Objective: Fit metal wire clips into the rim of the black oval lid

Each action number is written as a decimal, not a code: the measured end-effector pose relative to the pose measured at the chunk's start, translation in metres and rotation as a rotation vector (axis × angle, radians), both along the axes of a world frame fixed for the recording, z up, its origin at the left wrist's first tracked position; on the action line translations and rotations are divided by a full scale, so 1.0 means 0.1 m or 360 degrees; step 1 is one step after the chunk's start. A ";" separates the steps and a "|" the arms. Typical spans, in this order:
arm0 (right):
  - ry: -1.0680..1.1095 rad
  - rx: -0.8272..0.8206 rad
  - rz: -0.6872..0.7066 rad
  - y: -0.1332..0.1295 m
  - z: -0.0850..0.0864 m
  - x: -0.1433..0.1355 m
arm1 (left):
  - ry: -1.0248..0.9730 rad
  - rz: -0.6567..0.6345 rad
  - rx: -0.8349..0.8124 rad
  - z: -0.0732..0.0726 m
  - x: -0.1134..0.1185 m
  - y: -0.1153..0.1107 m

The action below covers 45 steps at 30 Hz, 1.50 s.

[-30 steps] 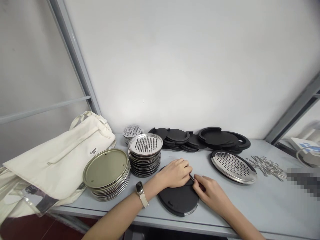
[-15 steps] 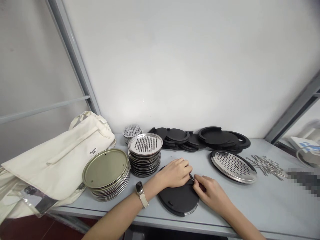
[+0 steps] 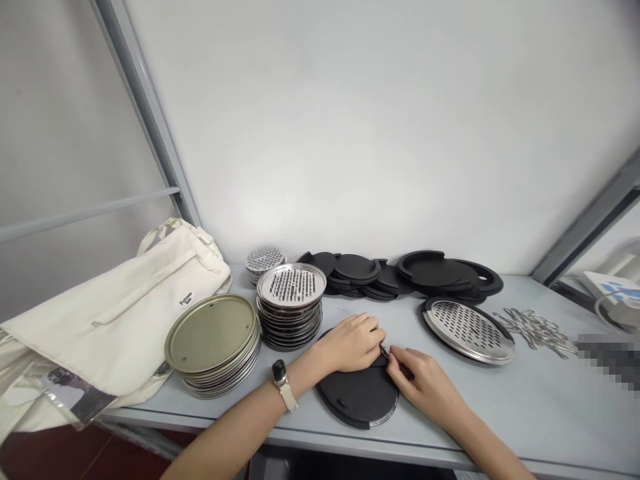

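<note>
In front of me on the table lies a black round holder (image 3: 363,400), with a sliver of silver metal showing along its lower right edge. My left hand (image 3: 354,341), with a watch on its wrist, lies over the holder's upper part, fingers curled down and closed at its right edge. Close beside those fingertips, my right hand (image 3: 423,383) pinches a small metal wire clip (image 3: 384,352) at the holder's rim. The clip is mostly hidden between the fingers. A perforated silver grater disc (image 3: 470,331) in a black holder rests to the right.
Loose wire clips (image 3: 536,328) lie in a pile at the right. Stacked grater discs (image 3: 291,287), smaller graters (image 3: 265,259) and olive-coloured round plates (image 3: 213,333) stand left. Black holders (image 3: 437,272) line the wall. A cream bag (image 3: 130,320) covers the left end.
Both hands stay at the same spot on the black holder's rim. The right fingertips have shifted slightly around the clip.
</note>
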State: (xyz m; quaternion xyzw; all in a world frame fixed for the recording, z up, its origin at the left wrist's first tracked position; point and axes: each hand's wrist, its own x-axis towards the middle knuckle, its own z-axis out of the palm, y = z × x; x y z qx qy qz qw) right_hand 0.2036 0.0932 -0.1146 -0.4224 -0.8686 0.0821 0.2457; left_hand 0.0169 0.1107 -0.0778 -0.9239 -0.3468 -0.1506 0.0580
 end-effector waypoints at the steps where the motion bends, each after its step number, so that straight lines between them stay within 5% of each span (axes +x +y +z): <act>1: 0.0003 0.0003 0.0005 0.00 0.00 0.00 | 0.0002 0.0000 0.0002 0.00 0.00 0.00; 22: -0.0002 0.0106 0.0069 0.00 -0.04 0.02 | 0.0010 -0.0013 0.0084 -0.02 -0.01 0.00; 30: 0.0015 -0.0080 0.0018 0.02 -0.03 0.01 | 0.0000 -0.0034 0.0111 -0.03 -0.01 0.01; 45: 0.0036 0.0133 0.0099 0.00 -0.04 0.03 | -0.0001 -0.0007 0.0084 -0.02 -0.01 0.00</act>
